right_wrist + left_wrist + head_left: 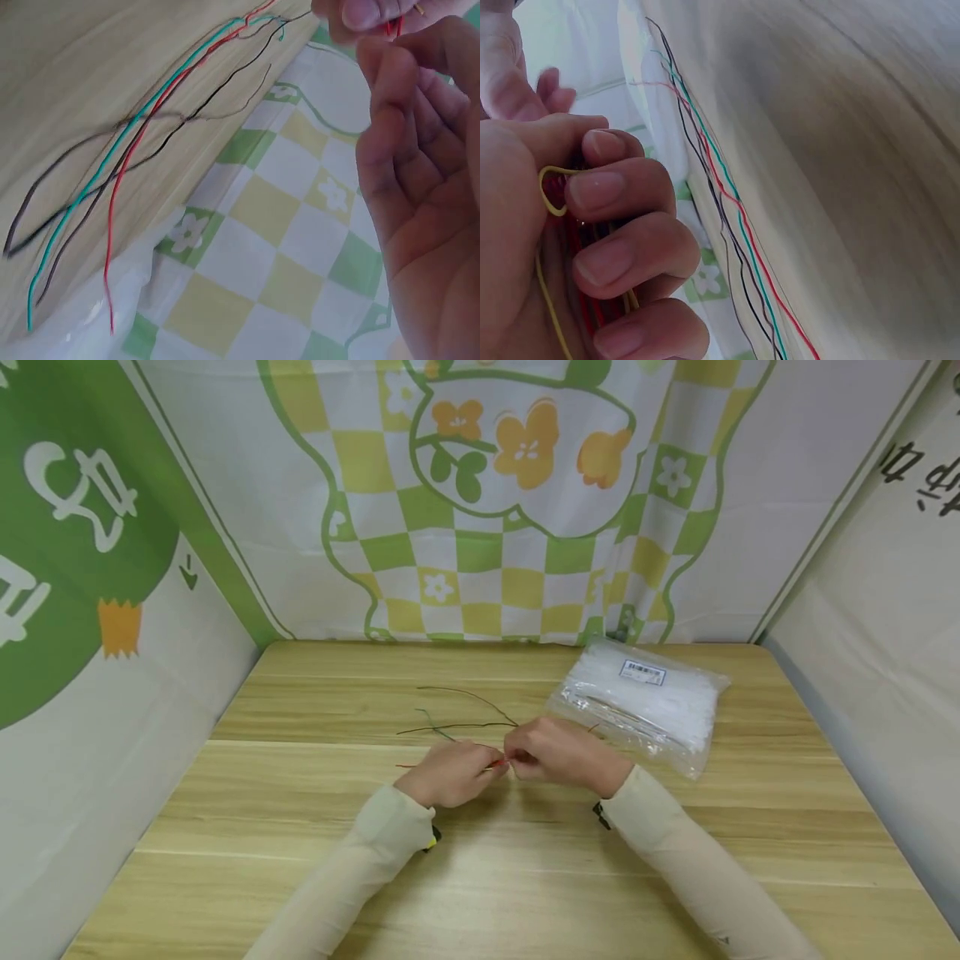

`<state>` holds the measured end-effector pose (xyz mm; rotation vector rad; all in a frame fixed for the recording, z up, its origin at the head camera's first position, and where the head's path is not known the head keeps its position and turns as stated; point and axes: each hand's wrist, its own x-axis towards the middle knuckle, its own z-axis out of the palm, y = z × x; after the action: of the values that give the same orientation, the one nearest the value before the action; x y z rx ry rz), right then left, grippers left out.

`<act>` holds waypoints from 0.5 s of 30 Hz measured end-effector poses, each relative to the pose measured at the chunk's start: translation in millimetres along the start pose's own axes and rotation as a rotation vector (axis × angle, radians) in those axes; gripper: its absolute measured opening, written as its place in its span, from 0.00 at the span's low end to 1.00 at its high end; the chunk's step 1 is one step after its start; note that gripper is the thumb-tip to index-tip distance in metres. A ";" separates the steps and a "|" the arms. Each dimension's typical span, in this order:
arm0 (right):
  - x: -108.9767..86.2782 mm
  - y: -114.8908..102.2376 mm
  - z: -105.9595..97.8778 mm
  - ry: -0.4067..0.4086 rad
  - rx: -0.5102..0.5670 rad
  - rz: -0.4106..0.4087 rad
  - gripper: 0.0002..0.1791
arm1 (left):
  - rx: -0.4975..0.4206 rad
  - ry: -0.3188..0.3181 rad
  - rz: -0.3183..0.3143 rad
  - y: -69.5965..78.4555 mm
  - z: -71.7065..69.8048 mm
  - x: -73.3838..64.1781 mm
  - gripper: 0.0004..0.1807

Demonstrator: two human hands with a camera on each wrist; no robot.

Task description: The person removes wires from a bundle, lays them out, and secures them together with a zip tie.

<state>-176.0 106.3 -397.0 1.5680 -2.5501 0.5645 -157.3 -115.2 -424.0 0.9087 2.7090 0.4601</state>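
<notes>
In the head view, my left hand (453, 774) and right hand (564, 752) meet above the middle of the table. The left wrist view has the left fingers (626, 259) curled round a bundle of red wires (574, 238) and a yellow wire (549, 300), which makes a small loop near the fingertips. My right hand (431, 165) pinches the red wires (398, 28) between thumb and forefinger, close to the left fingertips; their very ends are hidden. Beyond the hands, a green wire (112, 155), a loose red wire (110, 262) and dark wires (236, 73) lie on the table.
A clear plastic bag (693, 706) of white contents, with a barcode label (642, 673), lies at the back right of the wooden table (487, 893). Behind the table hangs a checked, flowered curtain (480, 577); cloth walls stand at both sides.
</notes>
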 end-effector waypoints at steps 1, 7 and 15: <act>-2.2 2.2 -1.3 0.006 0.001 0.009 0.13 | 0.008 -0.001 -0.004 -2.0 0.1 -1.0 0.22; -13.8 10.8 -6.9 0.009 0.007 0.055 0.12 | 0.049 -0.029 -0.001 -9.6 -1.6 -8.6 0.23; -10.4 4.2 0.9 -0.014 0.046 0.011 0.06 | 0.005 -0.063 -0.018 -1.4 -5.6 -9.9 0.24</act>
<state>-174.7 116.4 -401.8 1.5790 -2.5754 0.6192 -152.3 -123.6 -418.0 0.8847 2.6605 0.4137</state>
